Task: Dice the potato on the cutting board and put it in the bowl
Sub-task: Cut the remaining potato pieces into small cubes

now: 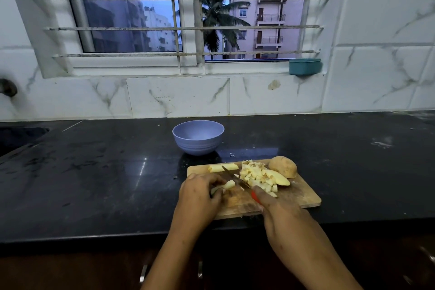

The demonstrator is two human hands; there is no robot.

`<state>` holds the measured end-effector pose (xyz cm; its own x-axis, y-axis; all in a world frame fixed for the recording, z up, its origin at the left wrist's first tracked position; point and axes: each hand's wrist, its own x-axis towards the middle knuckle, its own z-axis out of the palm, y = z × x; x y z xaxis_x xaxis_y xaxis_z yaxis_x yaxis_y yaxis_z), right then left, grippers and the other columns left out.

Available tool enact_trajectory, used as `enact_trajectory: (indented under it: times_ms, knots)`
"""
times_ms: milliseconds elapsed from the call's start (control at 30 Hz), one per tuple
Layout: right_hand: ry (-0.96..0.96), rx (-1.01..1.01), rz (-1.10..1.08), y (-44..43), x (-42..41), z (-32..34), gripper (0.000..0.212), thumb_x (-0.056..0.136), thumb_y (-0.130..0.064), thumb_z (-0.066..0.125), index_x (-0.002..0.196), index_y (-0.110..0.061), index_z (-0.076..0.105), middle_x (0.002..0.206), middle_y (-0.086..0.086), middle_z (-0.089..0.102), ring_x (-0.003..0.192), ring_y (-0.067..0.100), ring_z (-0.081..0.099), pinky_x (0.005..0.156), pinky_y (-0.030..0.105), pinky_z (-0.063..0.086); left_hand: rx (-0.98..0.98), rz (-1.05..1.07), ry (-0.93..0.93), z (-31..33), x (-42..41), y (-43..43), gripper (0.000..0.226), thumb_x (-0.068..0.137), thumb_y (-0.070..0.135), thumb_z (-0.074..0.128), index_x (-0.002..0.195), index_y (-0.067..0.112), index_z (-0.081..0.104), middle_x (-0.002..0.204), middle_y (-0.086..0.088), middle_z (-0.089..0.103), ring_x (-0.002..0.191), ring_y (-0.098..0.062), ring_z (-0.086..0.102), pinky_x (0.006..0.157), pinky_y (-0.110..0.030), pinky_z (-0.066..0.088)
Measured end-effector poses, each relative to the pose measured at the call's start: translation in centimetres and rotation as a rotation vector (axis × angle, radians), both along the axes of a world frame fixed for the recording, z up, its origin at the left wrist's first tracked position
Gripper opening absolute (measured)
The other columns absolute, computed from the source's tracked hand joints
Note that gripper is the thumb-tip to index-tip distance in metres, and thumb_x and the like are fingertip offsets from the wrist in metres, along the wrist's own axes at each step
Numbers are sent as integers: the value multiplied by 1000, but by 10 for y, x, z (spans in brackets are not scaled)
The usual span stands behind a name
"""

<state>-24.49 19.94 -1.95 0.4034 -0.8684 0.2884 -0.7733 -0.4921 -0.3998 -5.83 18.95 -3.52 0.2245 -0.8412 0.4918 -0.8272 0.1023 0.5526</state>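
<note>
Potato's all on the cutting board (303, 196) right now. The unpeeled half (283, 166) sits at the far right corner, with a slice (279, 178) leaning next to it and a pile of cubes (255, 175) in the middle. The left hand (200, 193) has its fingers curled over a strip (227, 185) that lies roughly left to right, cut end toward the knife (235, 177). The right hand (282, 214) grips the red handle, and the blade angles away toward the far left across that strip. Two more strips (223, 167) lie crosswise at the back edge. The bowl (198, 137) sits on the counter (94, 172) just behind the board.
</note>
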Motion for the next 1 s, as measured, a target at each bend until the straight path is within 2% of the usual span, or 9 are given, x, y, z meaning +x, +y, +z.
enact_trajectory:
  times_ms: [100, 200, 433, 533, 600, 700, 767, 867, 1000]
  knots:
    - [24, 17, 1, 2, 5, -1, 54, 101, -19, 34, 148, -41, 20, 101, -7, 59, 88, 11, 59, 75, 30, 52, 12, -10, 4, -1, 1, -2, 19, 80, 19, 68, 94, 30, 73, 93, 17, 70, 95, -10, 58, 88, -33, 48]
    - [77, 29, -2, -2, 11, -2, 58, 100, -14, 36, 149, -40, 17, 94, -7, 53, 83, 13, 55, 71, 30, 47, 6, -3, 8, -3, 1, -1, 18, 80, 20, 69, 94, 30, 73, 92, 17, 70, 95, -10, 57, 87, -33, 48]
    - [51, 13, 1, -7, 7, 4, 55, 102, -17, 34, 149, -40, 19, 84, -7, 49, 76, 12, 50, 67, 28, 44, -20, 54, 126, -2, -1, 2, 20, 74, 19, 77, 84, 28, 63, 80, 14, 65, 86, -7, 60, 75, -22, 47]
    - [35, 36, 24, 2, 6, 5, 55, 101, -17, 35, 148, -41, 21, 97, -6, 57, 86, 12, 58, 75, 30, 51, -18, 55, 153, -1, -1, 5, 32, 73, 18, 78, 79, 33, 51, 78, 14, 65, 81, -2, 60, 70, -19, 47]
    - [65, 56, 20, 5, 9, 2, 58, 100, -13, 36, 148, -41, 19, 100, -5, 54, 93, 14, 59, 74, 29, 49, -20, 54, 152, 0, -2, 6, 35, 72, 17, 78, 76, 35, 48, 77, 15, 64, 81, -2, 61, 72, -21, 48]
    - [121, 68, 15, 1, 17, -1, 66, 98, -10, 39, 149, -43, 14, 95, -4, 54, 91, 14, 58, 68, 28, 41, -34, 37, 134, 0, -3, 8, 34, 72, 14, 76, 80, 34, 50, 77, 17, 64, 84, -2, 62, 77, -27, 52]
    - [118, 72, 28, -4, 18, -2, 65, 98, -11, 39, 149, -43, 15, 95, -5, 54, 89, 14, 56, 71, 30, 43, -36, 22, 150, 0, -3, 9, 33, 72, 12, 75, 85, 33, 52, 80, 17, 66, 86, 0, 62, 80, -30, 53]
    - [78, 79, 18, -6, 14, 2, 60, 100, -14, 37, 148, -43, 18, 105, -3, 58, 96, 16, 56, 77, 33, 47, -47, 20, 148, 0, -2, 11, 34, 72, 13, 72, 89, 35, 51, 84, 15, 68, 89, -3, 61, 81, -27, 50]
    - [27, 52, 61, 3, 12, 2, 57, 100, -16, 38, 147, -42, 21, 103, -4, 60, 91, 13, 58, 77, 32, 52, -46, 44, 137, -1, -1, 11, 22, 73, 16, 68, 86, 30, 58, 82, 12, 67, 87, -6, 57, 76, -22, 45]
